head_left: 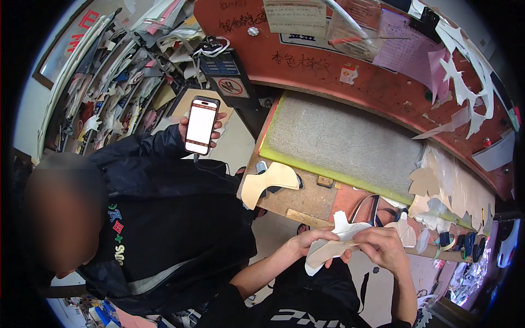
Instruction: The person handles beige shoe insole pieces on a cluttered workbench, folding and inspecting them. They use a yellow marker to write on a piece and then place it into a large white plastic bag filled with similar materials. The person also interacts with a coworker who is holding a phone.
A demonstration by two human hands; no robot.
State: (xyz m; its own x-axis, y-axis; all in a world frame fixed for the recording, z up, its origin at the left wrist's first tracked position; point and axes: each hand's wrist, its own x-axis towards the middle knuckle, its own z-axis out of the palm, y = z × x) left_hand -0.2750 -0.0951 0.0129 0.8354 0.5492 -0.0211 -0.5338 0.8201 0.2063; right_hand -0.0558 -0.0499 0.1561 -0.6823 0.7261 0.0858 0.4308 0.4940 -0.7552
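Observation:
My left hand (313, 240) grips a small stack of cut sheet pieces (326, 251), beige on top with white beneath, its thumb lying over them. From the other side my right hand (383, 247) pinches the edge of the same pieces between thumb and fingers. A white forked flap (343, 223) sticks up between the two hands. Whether the pieces are leather or card I cannot tell. Both hands are in front of the bench's near edge. Beyond my left hand, a beige curved cut piece (270, 180) lies on the bench over darker pieces.
At left a person in a black jacket (180, 218) holds a smartphone (201, 126). A grey cutting board with a yellow-green edge (333, 142) covers much of the bench. Scissors with dark handles (383, 210), a wooden strip (307, 218) and tape rolls (447, 240) lie along the near edge.

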